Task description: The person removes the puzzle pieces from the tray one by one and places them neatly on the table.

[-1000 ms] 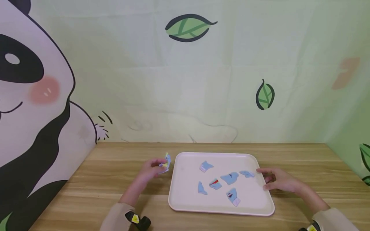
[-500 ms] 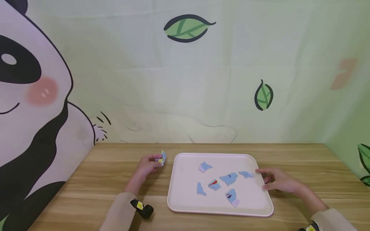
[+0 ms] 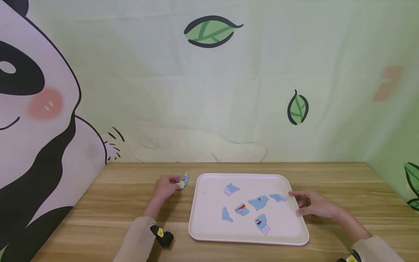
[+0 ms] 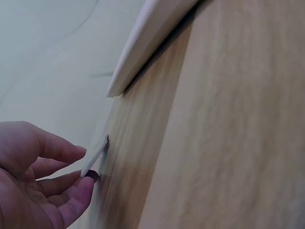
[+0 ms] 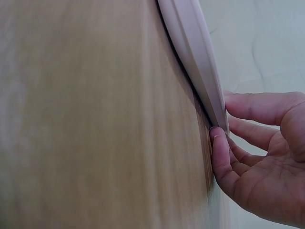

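Currently, a flat, jagged blue-and-yellow piece (image 3: 184,181) tilts just left of a white, round-cornered rectangular tray (image 3: 206,227), its edge pinched in the fingers of the left hand (image 3: 165,187), whose forearm angles forward and inward. Opposite, the right hand (image 3: 315,204) reaches inward, fingers curled on the tray's right rim. Six flat, mostly blue fragments (image 3: 258,202) lie spread on the tray, atop a wood-grain worktop (image 3: 124,203).

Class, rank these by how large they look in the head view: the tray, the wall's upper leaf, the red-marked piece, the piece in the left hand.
1. Tray
2. Upper leaf
3. Red-marked piece and held piece: too alike to rank, since the left hand partly covers the held one.
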`<state>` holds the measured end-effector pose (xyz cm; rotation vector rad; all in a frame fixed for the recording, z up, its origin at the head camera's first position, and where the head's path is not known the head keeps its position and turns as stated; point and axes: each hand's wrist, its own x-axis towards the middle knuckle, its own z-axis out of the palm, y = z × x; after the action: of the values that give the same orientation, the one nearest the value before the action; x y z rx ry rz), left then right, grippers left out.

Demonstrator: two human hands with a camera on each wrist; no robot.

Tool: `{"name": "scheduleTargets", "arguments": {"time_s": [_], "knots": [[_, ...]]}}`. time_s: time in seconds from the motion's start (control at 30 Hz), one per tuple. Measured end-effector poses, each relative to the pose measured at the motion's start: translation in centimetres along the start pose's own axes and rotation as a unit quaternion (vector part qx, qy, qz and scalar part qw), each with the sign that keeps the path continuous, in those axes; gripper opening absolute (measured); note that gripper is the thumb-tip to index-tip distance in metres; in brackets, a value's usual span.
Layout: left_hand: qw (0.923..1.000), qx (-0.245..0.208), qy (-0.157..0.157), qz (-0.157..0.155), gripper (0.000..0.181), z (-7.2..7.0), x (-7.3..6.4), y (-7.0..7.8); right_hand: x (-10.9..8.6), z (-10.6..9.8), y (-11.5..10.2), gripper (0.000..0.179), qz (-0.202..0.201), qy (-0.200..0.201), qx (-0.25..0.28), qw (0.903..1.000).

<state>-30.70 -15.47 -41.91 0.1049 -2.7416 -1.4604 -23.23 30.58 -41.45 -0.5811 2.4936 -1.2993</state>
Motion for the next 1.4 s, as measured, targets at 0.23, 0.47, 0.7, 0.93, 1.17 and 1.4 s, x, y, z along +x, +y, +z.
{"name": "scheduleTargets", "arguments": {"time_s": [0.23,0.47,0.7,0.93,1.17,1.4], "knots": [[0.9992,0.032,0.003,0.022,0.033,-0.4,-0.7,0.3,-0.1,0.1,-0.2,0.068,0.009,0.0,0.001,1.0],[0.9988,0.007,0.0,0.048,0.032,0.2,-2.0,0.3,-0.1,0.1,-0.3,0.068,0.004,0.002,-0.003,1.0],[0.9921,-0.059,-0.042,0.102,0.028,1.8,-4.1,1.5,-0.2,0.1,-0.5,0.068,-0.005,0.004,-0.008,0.9999],[0.9848,-0.078,-0.111,0.109,0.029,3.7,-5.9,2.9,-0.2,0.1,-0.5,0.067,0.0,0.007,-0.022,0.9997],[0.9729,-0.085,-0.17,0.132,0.033,5.3,-7.2,3.8,-0.1,0.1,-0.4,0.067,0.002,0.004,-0.018,0.9998],[0.9661,-0.066,-0.207,0.138,0.035,6.3,-8.1,4.7,-0.2,0.1,-0.5,0.068,0.004,0.005,-0.012,0.9999]]}}
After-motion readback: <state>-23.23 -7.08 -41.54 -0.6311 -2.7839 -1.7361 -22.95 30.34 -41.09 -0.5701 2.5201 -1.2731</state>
